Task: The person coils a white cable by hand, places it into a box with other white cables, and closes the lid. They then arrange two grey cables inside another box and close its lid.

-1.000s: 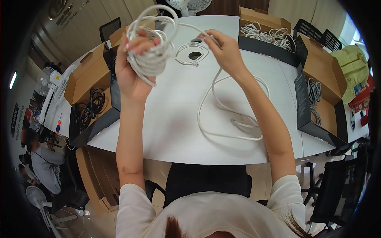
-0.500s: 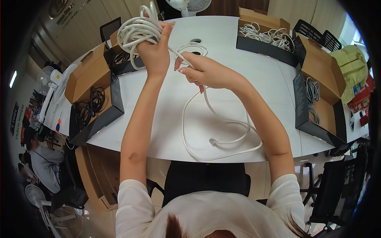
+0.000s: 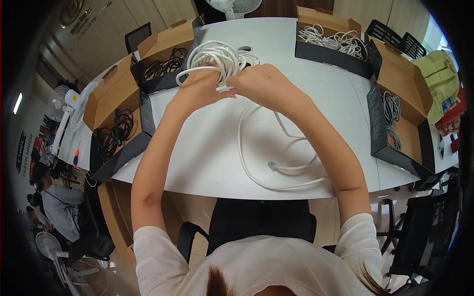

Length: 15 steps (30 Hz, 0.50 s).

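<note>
A thick coil of white cable (image 3: 215, 53) is held up over the table, with my left hand (image 3: 200, 89) closed around its lower side. My right hand (image 3: 261, 85) is closed beside it, its fingertips meeting my left hand at the coil. The cable's loose end runs below my right hand and lies in a curve on the table, ending in a clear plug (image 3: 272, 166). Part of another white cable loop (image 3: 251, 55) shows on the table behind the held coil. My fingers partly hide the lower strands.
Open boxes ring the white table (image 3: 340, 128): black cables in a left box (image 3: 143, 126) and a back left box (image 3: 168, 81), white cables in a back right box (image 3: 331, 59), grey cables in a right box (image 3: 377, 133). A black chair (image 3: 261, 217) stands at the near edge.
My left hand has lowered the coil and moved it slightly right. My right hand has come up to meet it, drawing the hands together. The loose cable has shifted on the table.
</note>
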{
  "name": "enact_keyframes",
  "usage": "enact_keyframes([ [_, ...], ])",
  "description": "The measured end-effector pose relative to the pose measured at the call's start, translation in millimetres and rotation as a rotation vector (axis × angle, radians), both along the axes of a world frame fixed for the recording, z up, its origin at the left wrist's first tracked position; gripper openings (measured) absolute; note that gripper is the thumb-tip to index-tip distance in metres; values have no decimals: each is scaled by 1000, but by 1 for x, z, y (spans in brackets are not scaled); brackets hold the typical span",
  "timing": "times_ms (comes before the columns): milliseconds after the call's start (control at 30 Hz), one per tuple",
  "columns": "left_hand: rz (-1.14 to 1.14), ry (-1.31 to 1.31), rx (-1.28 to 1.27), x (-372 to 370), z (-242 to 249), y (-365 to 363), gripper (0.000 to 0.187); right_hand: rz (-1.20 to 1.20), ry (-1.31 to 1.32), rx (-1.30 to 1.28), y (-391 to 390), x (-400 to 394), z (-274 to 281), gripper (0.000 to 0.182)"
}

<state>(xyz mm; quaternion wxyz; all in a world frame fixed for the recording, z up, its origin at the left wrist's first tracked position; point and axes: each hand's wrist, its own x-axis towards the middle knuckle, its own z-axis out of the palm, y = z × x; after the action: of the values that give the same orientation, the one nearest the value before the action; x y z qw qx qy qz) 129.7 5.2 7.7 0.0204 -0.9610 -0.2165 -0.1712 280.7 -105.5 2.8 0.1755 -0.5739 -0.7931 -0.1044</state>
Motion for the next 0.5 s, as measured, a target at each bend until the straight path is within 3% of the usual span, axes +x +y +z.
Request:
enact_keyframes([
  [67,-100,-198,150,1,-15,17,58,-48,24,25,1,0,0,17],
  [100,-14,-175,80,1,-10,17,59,-60,64,-2,0,3,1,21],
  [233,241,-125,134,3,10,11,67,-75,278,-265,-20,14,15,53],
  [367,321,-332,203,1,4,41,64,-42,493,-444,-33,23,29,80],
  [500,416,-494,149,-12,17,54,61,124,540,-333,-30,40,28,55],
])
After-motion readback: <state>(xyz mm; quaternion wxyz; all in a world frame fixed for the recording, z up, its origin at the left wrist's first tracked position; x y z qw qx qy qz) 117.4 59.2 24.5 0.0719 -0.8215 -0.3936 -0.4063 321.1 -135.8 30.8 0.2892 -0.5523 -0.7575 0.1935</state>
